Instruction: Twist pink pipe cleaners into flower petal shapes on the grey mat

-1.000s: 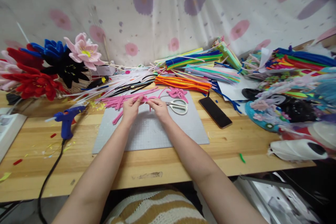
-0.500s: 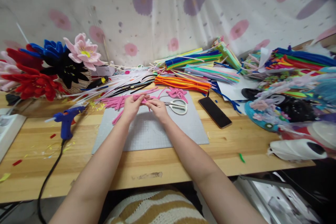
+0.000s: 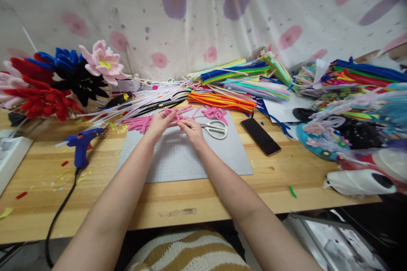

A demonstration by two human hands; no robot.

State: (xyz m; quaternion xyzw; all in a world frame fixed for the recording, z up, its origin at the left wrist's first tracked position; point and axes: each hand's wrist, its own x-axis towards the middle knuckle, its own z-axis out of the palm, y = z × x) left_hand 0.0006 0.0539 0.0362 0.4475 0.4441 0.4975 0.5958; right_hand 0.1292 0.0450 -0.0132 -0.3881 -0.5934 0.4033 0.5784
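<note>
Above the grey cutting mat (image 3: pixel 178 165), my left hand (image 3: pixel 160 124) is closed on a bent pink pipe cleaner (image 3: pixel 171 114). My right hand (image 3: pixel 191 130) pinches the same piece near its lower end, fingertips close to those of the left. Behind and left of my hands lies a bunch of loose pink pipe cleaners (image 3: pixel 136 123). A looped pink pipe cleaner shape (image 3: pixel 215 113) rests at the mat's back right. White-handled scissors (image 3: pixel 216 129) lie just right of my right hand, their blades partly hidden behind its fingers.
A blue glue gun (image 3: pixel 82 148) with a black cord stands left of the mat. Right of it lies a black phone (image 3: pixel 260 136). Fuzzy flowers (image 3: pixel 103 62) fill the back left; orange pipe cleaners (image 3: pixel 222 100) lie behind the mat. A white roll (image 3: pixel 359 180) sits at right.
My left hand has turned slightly and shifted a little left, and the pink pipe cleaner now stands up as a bent loop between my fingers. My right hand has barely moved.
</note>
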